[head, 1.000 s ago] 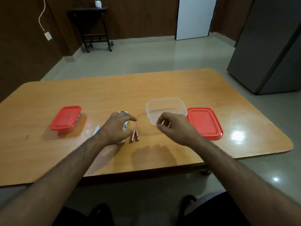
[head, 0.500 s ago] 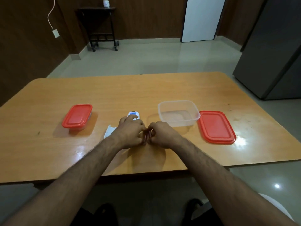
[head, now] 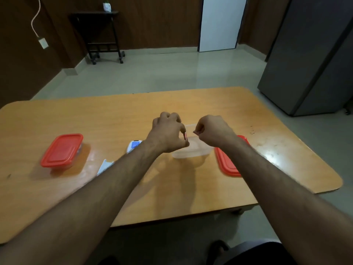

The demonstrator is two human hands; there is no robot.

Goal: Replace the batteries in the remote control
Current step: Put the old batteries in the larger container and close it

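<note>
My left hand (head: 168, 133) pinches a small reddish battery (head: 185, 136) between thumb and fingers, held above the clear open container (head: 193, 152). My right hand (head: 214, 131) pinches a second battery (head: 196, 132), of which only the tip shows, over the same container. The white remote control (head: 134, 145) lies on the table under my left forearm, mostly hidden. Its white battery cover (head: 104, 166) lies loose to the left, near my forearm.
A closed container with a red lid (head: 62, 150) stands at the left of the wooden table (head: 114, 115). A loose red lid (head: 228, 163) lies right of the clear container. A grey cabinet (head: 309, 60) stands at the right of the room.
Both hands took one battery each off the table and lifted them forward, above the clear container. The remote is left lying on the table.
</note>
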